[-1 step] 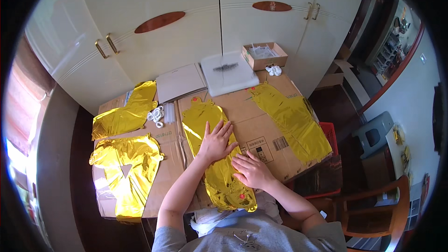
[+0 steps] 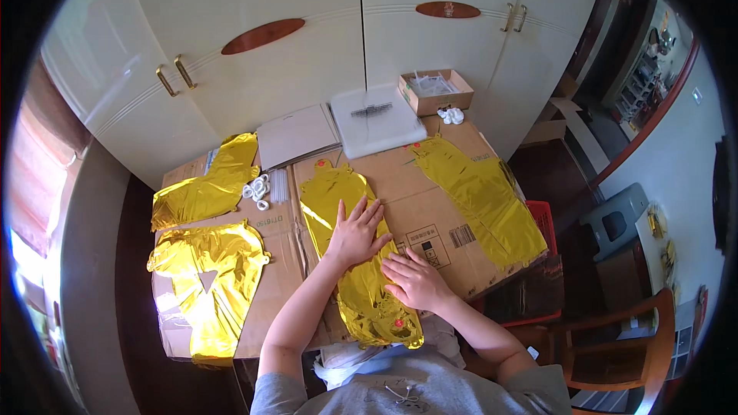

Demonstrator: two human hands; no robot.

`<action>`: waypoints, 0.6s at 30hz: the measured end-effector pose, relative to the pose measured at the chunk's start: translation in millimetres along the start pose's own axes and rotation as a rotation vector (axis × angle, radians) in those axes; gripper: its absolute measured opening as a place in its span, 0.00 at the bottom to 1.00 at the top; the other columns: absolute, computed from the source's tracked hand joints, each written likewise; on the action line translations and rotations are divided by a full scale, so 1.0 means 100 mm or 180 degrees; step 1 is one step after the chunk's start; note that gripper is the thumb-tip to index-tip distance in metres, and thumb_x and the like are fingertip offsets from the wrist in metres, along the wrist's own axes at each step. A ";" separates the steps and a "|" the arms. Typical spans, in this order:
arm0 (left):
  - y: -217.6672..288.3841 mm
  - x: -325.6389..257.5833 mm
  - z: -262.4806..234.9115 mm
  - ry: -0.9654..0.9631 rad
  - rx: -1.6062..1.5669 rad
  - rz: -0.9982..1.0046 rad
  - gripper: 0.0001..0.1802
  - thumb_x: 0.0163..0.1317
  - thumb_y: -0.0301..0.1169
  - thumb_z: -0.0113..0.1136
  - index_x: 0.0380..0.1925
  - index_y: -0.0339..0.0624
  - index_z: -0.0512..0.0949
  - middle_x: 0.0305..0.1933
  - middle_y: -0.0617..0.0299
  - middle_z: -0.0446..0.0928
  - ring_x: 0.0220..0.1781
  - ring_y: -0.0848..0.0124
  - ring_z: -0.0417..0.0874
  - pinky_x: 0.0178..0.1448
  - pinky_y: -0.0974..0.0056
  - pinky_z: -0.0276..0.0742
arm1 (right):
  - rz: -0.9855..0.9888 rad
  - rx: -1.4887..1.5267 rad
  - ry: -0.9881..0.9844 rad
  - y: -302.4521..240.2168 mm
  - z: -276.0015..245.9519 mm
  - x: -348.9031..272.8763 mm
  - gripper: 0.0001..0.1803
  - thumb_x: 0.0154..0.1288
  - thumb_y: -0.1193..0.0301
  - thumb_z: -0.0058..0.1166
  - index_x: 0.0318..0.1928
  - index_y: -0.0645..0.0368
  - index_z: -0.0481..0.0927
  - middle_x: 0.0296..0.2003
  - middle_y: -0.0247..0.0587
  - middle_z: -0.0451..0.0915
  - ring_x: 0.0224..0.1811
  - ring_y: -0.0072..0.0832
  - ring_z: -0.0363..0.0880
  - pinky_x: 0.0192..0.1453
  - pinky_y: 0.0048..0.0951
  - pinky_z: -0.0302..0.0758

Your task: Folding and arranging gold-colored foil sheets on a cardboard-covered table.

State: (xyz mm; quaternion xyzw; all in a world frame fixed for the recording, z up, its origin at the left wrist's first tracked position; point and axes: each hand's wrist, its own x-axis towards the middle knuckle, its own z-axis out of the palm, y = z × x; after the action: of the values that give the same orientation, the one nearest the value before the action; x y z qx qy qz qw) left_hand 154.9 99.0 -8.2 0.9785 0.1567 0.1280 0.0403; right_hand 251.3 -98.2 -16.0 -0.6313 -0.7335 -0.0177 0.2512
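Note:
A flat, uninflated gold foil balloon lies lengthwise in front of me, with a small red spot near each end. My left hand rests palm down on its middle, fingers spread. Nearer to me, my right hand lies flat over its right edge, fingers stretched out. Beneath is a flattened cardboard sheet covering the table. To the right lies another gold foil balloon. On the left are two more, an angled foil balloon at the back and a foil balloon with a triangular opening closer to me.
White ribbon coils and clear straws lie left of the middle balloon. Behind are grey boards, a clear plastic pack and a cardboard box. A wooden chair and a red crate stand at right.

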 end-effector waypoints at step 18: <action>-0.01 0.01 0.01 -0.0134 -0.0030 -0.0183 0.42 0.66 0.62 0.44 0.69 0.41 0.64 0.75 0.56 0.60 0.79 0.54 0.50 0.75 0.30 0.41 | -0.0023 0.0060 -0.0004 0.00 0.01 -0.02 0.18 0.66 0.63 0.57 0.52 0.58 0.82 0.57 0.37 0.79 0.65 0.32 0.72 0.74 0.46 0.58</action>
State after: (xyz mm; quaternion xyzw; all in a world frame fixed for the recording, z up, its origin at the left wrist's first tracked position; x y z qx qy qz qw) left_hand 155.7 100.7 -8.6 0.9758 0.1832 0.1070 0.0519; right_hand 251.1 -99.7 -17.7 -0.6262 -0.7361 -0.0113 0.2566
